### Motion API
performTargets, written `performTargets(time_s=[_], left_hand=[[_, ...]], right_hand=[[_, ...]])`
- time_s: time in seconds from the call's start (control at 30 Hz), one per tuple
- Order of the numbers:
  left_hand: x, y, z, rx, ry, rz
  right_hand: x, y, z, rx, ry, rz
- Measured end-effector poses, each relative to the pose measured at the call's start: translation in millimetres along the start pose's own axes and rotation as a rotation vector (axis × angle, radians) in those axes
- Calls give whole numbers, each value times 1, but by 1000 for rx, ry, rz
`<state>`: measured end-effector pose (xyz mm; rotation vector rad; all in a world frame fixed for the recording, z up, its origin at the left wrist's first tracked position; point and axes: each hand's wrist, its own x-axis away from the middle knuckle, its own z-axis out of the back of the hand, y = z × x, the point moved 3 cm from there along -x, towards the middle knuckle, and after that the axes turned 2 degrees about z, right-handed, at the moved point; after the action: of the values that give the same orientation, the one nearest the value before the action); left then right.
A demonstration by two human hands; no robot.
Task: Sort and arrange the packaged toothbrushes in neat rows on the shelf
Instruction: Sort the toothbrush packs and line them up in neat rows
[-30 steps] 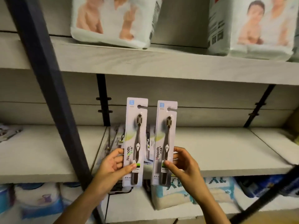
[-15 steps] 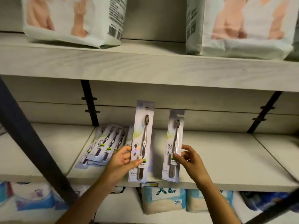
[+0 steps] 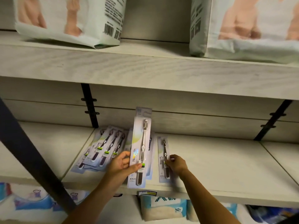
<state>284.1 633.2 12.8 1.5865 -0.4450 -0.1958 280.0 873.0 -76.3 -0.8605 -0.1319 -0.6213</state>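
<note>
Behind the held pack (image 3: 140, 147), just right of the left hand (image 3: 120, 165) and its grip, another pack (image 3: 151, 143) shows only an edge. Fingertips (image 3: 169, 162) of the right hand (image 3: 177, 164) cover part of the flat pack (image 3: 162, 152). Left of the grip, the overlapping pile (image 3: 103, 149) hides its count. The small print below both grips is unreadable.

On the shelf (image 3: 218, 167), a pile of toothbrush packs (image 3: 103, 147) lies at the left. Just right of it, the left hand (image 3: 120, 165) holds an upright pack (image 3: 140, 143). Farther right, a flat pack (image 3: 162, 159) lies beneath the gripping right hand (image 3: 177, 164).
</note>
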Motion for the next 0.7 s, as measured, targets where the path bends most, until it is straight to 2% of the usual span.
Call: performTargets(time_s=[0.1, 0.17, 0.23, 0.3, 0.37, 0.47, 0.57, 0.7], left_hand=[[-4, -2, -6, -16, -22, 21], [-9, -2, -11, -4, -36, 24], [-14, 0, -20, 5, -61, 30], [-18, 0, -32, -7, -99, 35], [-23, -2, -45, -32, -132, 42], [-29, -5, -59, -113, -192, 76], [-35, -2, -58, -257, -223, 103], [-41, -2, -33, -289, -130, 138]], right_hand=[[19, -11, 6, 8, 90, 67], [43, -23, 12, -229, 151, 189], [73, -37, 16, -476, 34, 300], [97, -47, 18, -552, -112, 384], [108, -51, 21, -590, -124, 442], [103, -46, 28, -575, -47, 427], [79, -30, 46, -458, 75, 380], [31, -2, 65, -307, 109, 150]])
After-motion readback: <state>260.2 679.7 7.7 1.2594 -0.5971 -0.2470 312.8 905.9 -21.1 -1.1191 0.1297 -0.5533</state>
